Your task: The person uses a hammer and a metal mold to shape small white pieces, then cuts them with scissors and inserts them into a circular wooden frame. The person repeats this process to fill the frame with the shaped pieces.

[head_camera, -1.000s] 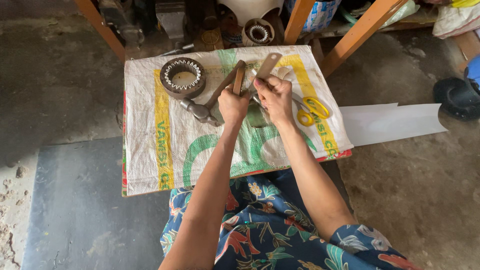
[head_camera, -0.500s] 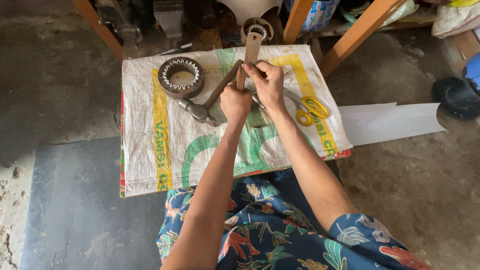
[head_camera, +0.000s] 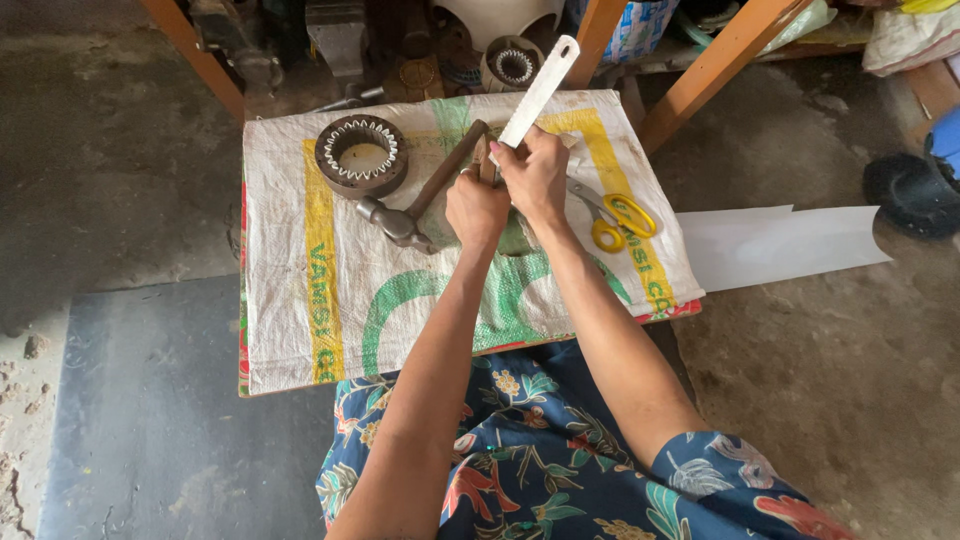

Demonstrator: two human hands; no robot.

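Observation:
My right hand [head_camera: 537, 175] grips a pale metal ruler [head_camera: 541, 88] that slants up and away toward the far edge of the table. My left hand [head_camera: 476, 208] is closed around a small brown strip [head_camera: 487, 160] held upright against the ruler's lower end. Both hands hover over a low table covered with a white woven sack [head_camera: 330, 290] printed in yellow and green. A hammer [head_camera: 420, 195] with a wooden handle lies just left of my left hand. Yellow-handled scissors [head_camera: 615, 218] lie right of my right hand.
A round toothed metal ring [head_camera: 361, 155] sits at the sack's far left. A white sheet [head_camera: 780, 245] lies on the floor to the right. Orange wooden legs [head_camera: 715, 70], another ring [head_camera: 513, 63] and metal clutter stand beyond the table. A dark helmet-like object [head_camera: 912, 192] lies far right.
The ruler has swung from lying low near my hands to pointing up and away to the right. My hands stay together over the sack's middle.

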